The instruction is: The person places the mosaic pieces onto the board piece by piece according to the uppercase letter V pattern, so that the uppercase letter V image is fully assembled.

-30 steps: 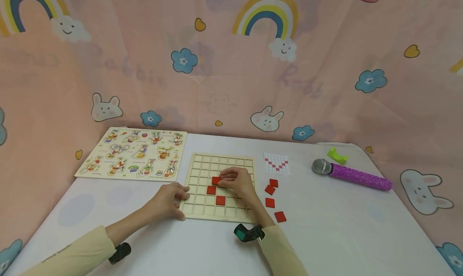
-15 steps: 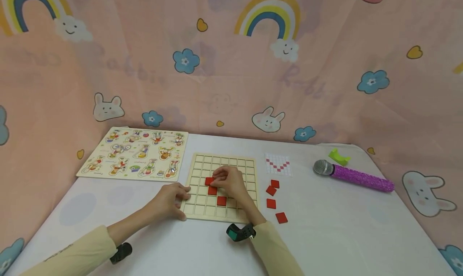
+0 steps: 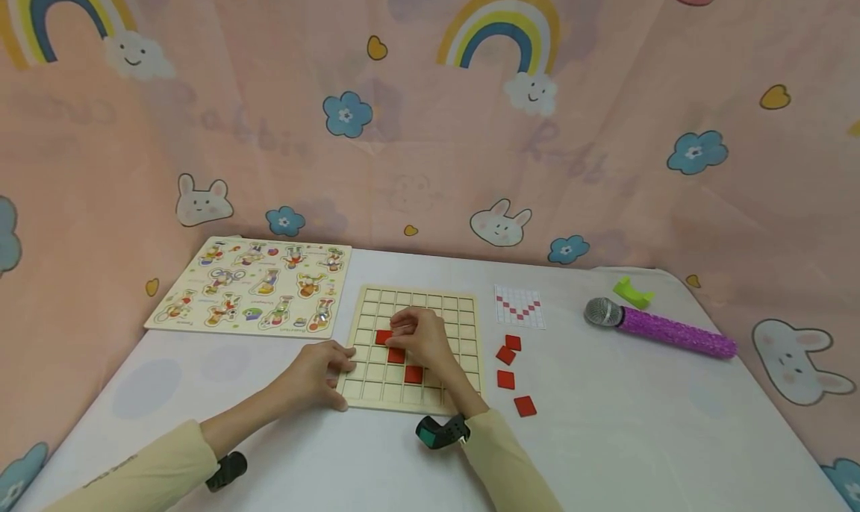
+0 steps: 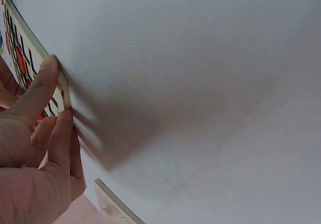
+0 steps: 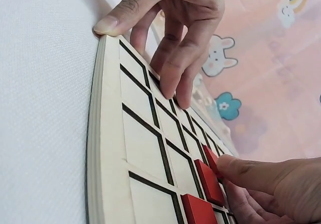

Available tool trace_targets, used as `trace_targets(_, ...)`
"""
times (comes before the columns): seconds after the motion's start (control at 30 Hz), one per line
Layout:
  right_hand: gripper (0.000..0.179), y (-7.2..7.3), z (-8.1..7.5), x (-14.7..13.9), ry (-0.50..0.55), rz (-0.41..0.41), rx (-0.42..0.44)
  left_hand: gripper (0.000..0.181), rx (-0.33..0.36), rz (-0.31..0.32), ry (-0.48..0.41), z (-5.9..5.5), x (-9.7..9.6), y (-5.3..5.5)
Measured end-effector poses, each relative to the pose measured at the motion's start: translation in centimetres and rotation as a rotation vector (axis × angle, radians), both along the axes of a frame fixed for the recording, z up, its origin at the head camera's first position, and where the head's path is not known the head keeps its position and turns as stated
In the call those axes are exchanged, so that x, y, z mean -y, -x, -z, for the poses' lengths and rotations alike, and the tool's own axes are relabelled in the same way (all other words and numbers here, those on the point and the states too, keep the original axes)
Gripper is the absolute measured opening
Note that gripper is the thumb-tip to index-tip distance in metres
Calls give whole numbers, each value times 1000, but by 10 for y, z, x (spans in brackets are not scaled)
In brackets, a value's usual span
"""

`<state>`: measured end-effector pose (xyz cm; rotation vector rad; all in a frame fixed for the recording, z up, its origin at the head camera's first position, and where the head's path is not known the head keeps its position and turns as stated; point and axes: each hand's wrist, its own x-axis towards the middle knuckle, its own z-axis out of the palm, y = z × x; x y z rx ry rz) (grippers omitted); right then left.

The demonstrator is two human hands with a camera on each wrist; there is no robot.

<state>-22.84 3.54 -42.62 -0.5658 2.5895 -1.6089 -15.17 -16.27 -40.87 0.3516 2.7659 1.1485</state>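
A pale wooden grid board (image 3: 376, 394) lies on the white table, its cells framed by raised strips. My left hand (image 3: 316, 374) grips the board's near-left corner, with the thumb on the near edge and fingers along the left side; the left wrist view shows the thumb and fingers at this corner (image 4: 64, 91). Over the grid, my right hand (image 3: 425, 342) pinches a red square tile (image 3: 384, 337) at a cell; its thumb presses the tile (image 5: 211, 159) in the right wrist view. Two more red tiles, one nearer (image 3: 413, 375) and one in between (image 3: 396, 356), sit in cells.
Several loose red tiles (image 3: 505, 380) lie right of the board, below a small pattern card (image 3: 520, 307). A picture puzzle board (image 3: 251, 295) lies back left. At the right are a purple microphone (image 3: 672, 333) and a green curved piece (image 3: 634, 292). A printed cloth hangs behind.
My right hand has moved left across the grid with the red tile, about one cell over. The left hand has kept its hold on the board corner.
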Motion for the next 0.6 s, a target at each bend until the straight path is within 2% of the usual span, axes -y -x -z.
trace_targets(0.3, 26, 0, 2, 1, 58, -26, 32, 54, -7, 12, -7, 0, 1, 0)
trace_targets(0.6, 26, 1, 4, -3, 109, -21, 114, 53, 1, 0, -5, -2, 0, -1)
